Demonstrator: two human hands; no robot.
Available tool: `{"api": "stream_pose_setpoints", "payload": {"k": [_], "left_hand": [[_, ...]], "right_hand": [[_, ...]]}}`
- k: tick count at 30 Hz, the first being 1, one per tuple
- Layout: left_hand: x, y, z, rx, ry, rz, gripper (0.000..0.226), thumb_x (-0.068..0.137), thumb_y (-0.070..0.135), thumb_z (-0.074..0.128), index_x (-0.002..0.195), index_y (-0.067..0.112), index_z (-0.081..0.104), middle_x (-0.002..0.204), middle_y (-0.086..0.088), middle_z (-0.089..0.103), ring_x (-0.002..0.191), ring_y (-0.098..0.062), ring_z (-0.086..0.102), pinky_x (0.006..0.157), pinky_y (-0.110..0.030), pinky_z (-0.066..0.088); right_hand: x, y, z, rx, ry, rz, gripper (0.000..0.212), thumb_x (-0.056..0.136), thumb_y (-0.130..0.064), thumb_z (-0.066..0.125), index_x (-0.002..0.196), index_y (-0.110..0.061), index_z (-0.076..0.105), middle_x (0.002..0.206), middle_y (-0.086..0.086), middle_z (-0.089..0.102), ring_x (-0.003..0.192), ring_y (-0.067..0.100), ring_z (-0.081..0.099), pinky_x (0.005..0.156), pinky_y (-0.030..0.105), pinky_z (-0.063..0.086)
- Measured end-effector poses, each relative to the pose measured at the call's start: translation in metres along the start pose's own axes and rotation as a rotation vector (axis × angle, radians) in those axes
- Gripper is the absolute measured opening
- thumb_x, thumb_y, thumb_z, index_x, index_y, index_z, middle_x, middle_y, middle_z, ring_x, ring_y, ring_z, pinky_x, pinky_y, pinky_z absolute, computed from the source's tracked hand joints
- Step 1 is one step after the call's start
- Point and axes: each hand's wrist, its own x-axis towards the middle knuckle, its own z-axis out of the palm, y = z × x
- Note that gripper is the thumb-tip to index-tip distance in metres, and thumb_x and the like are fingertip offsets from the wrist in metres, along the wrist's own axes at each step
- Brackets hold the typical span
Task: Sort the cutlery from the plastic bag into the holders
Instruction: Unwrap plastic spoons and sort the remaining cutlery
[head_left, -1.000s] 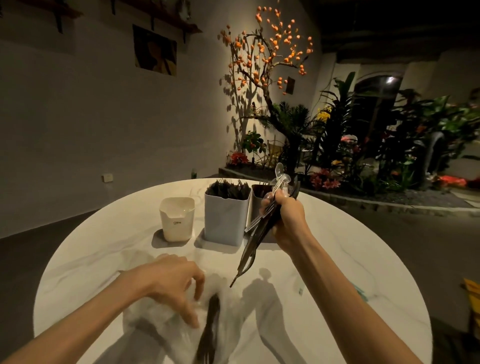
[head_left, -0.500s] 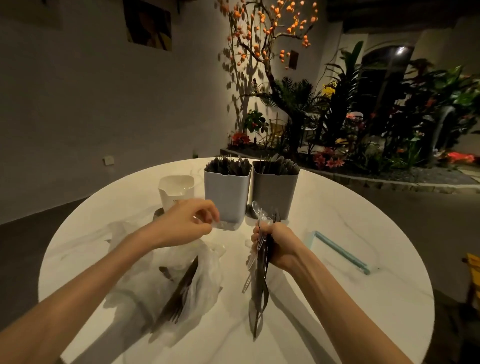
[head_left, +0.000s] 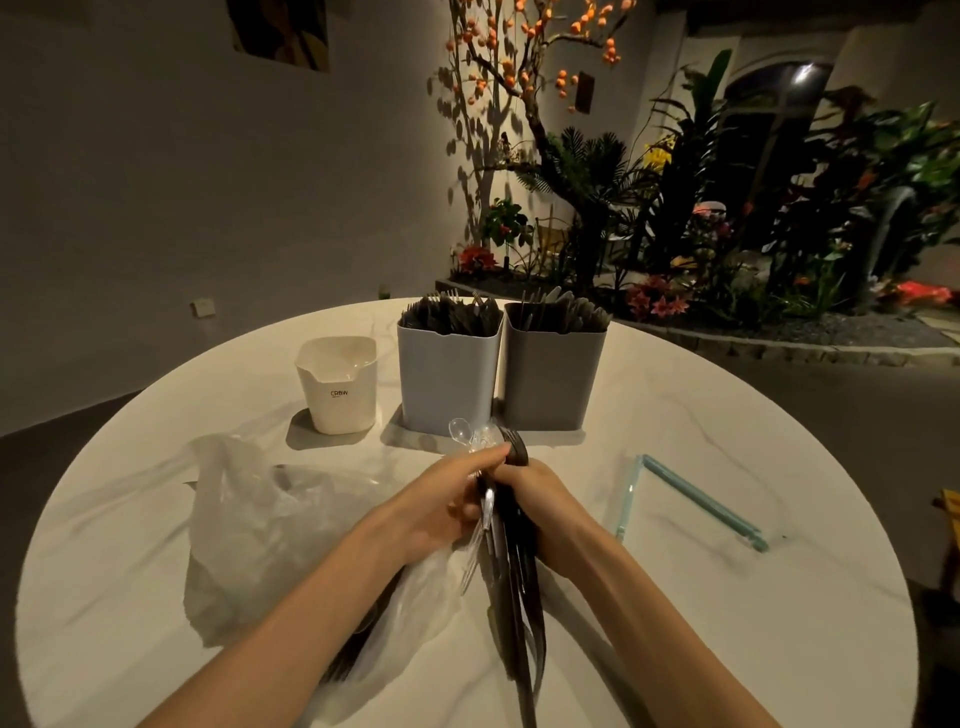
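head view is looking down at a round white marble table (head_left: 701, 415) in a dim room, with a lit orange-fruited tree (head_left: 519, 67) and plants behind. both hands are gripping a cutlery bundle (head_left: 511, 551): right hand (head_left: 540, 499) curling round it, left hand (head_left: 441, 499) pinching its top. the plastic bag (head_left: 270, 519) is lying left. two grey holders (head_left: 498, 374) are standing beyond; a white cup (head_left: 337, 384) is reading "crbw".

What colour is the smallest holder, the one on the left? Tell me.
White smallest holder, clearest in the head view.
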Motion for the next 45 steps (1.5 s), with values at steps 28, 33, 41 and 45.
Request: {"api": "stream_pose_setpoints", "payload": {"k": [28,33,41,45], "left_hand": [[0.002,-0.003,-0.009,-0.021,0.105,0.18,0.023,0.095,0.006,0.064,0.117,0.0,0.065,0.1,-0.018,0.076,0.086,-0.026,0.077,0.062,-0.028,0.059],[0.001,0.0,-0.01,-0.11,0.085,0.141,0.023,0.1,0.003,0.055,0.122,-0.002,0.06,0.107,-0.02,0.075,0.097,-0.032,0.075,0.071,-0.039,0.064],[0.001,0.0,-0.011,-0.142,0.105,0.154,0.024,0.101,0.003,0.052,0.124,-0.001,0.058,0.107,-0.018,0.076,0.097,-0.033,0.075,0.07,-0.039,0.064],[-0.001,0.0,-0.011,-0.146,0.124,0.154,0.025,0.101,0.006,0.052,0.125,0.001,0.058,0.108,-0.016,0.076,0.096,-0.03,0.075,0.068,-0.037,0.063]], "right_hand": [[0.011,-0.01,-0.032,-0.118,0.103,-0.184,0.05,0.104,-0.047,0.042,0.116,-0.006,0.068,0.122,0.026,0.065,0.112,0.026,0.068,0.104,0.035,0.051],[0.007,-0.027,-0.042,0.064,0.165,-0.255,0.044,0.107,-0.042,0.036,0.113,-0.006,0.061,0.09,0.011,0.075,0.074,0.018,0.075,0.066,0.027,0.061],[-0.012,-0.021,-0.049,-0.7,-0.021,-0.007,0.034,0.091,-0.04,0.07,0.086,-0.007,0.063,0.052,-0.002,0.047,0.043,0.005,0.039,0.043,0.016,0.034],[-0.015,-0.015,-0.038,-0.928,-0.065,0.085,0.045,0.078,-0.049,0.081,0.099,-0.012,0.069,0.065,-0.005,0.058,0.057,0.009,0.054,0.051,0.019,0.042]]}}
